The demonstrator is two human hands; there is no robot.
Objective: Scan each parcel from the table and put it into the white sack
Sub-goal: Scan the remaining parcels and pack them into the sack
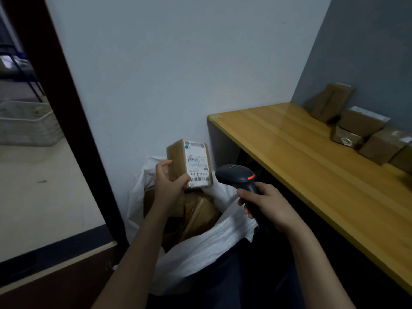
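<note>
My left hand grips a small brown parcel by its lower left corner, label side up, above the white sack. Its white shipping label faces me. My right hand holds a black barcode scanner by the handle, its head just right of the parcel with a red light lit. The sack stands open on the floor below both hands and holds several brown parcels.
A wooden table runs along the right wall. Several brown parcels are lined up at its far right edge. A dark door frame stands at left, with a pale crate beyond it.
</note>
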